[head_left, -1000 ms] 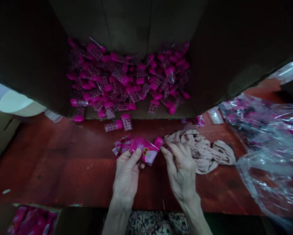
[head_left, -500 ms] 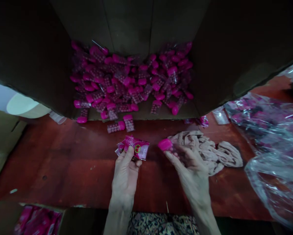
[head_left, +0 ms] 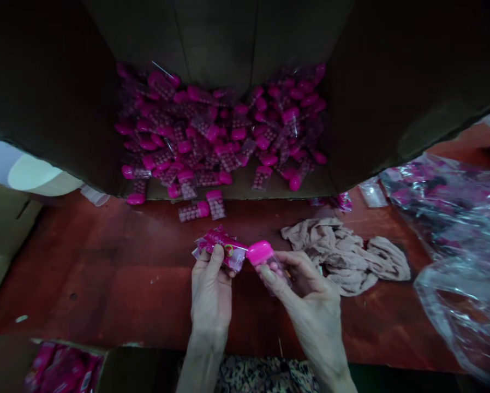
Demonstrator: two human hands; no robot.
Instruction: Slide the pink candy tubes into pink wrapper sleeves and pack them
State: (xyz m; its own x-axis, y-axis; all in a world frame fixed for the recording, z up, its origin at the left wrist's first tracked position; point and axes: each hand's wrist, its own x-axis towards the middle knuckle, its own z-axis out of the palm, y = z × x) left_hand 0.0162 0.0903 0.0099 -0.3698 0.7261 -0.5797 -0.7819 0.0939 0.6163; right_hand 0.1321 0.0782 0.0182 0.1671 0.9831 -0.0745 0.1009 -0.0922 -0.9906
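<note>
Between thumb and fingers, my left hand (head_left: 212, 292) pinches a few small pink printed sachets (head_left: 220, 245) above the red table. My right hand (head_left: 310, 303) grips a small clear container with a pink cap (head_left: 260, 252) and round pink candies inside, tilted with its cap toward the sachets. The cap meets the edge of the sachets in view; whether they truly touch, I cannot tell. Two similar candy containers (head_left: 215, 205) lie just beyond my left hand, at the lip of a cardboard box (head_left: 216, 54) that holds a heap of them.
A crumpled beige cloth (head_left: 347, 256) lies right of my right hand. Farther right is a large clear plastic bag (head_left: 466, 218) with pink items inside. At lower left stands a box of pink packets (head_left: 65, 368); a whitish round tub (head_left: 40, 174) is at the left.
My right hand has moved left with the candy container, bringing its cap up to the sachets. The sachets in my left hand have tilted and bent slightly.
</note>
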